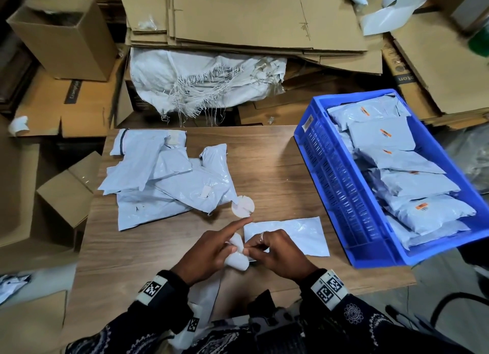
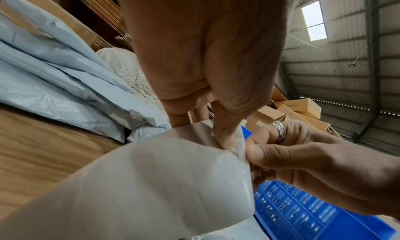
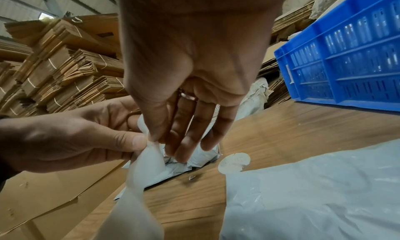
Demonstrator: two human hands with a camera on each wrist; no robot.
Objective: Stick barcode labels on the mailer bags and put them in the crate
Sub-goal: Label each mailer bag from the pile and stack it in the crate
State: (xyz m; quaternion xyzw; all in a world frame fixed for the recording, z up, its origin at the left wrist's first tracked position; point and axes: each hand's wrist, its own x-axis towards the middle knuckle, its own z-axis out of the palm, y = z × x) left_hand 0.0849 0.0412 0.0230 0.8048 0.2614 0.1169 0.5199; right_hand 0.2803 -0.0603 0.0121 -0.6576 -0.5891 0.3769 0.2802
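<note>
- Two hands work one white label strip (image 1: 236,255) above the near edge of the bench (image 1: 277,168).
- Left hand (image 1: 209,253): grip clamped on the strip, thumb pressing it, forefinger extended; it appears to serve as the anchor.
- Right hand (image 1: 277,253): fingertips pinched together on the strip's upper edge, probably peeling off a label.
- One flat mailer bag (image 1: 293,234) lies just beyond the hands, face up, likely positioned to receive the label.
- Unlabelled bags (image 1: 169,179) are piled at bench left.
- The blue crate (image 1: 341,184) stands at right, holding labelled bags within reach.
</note>
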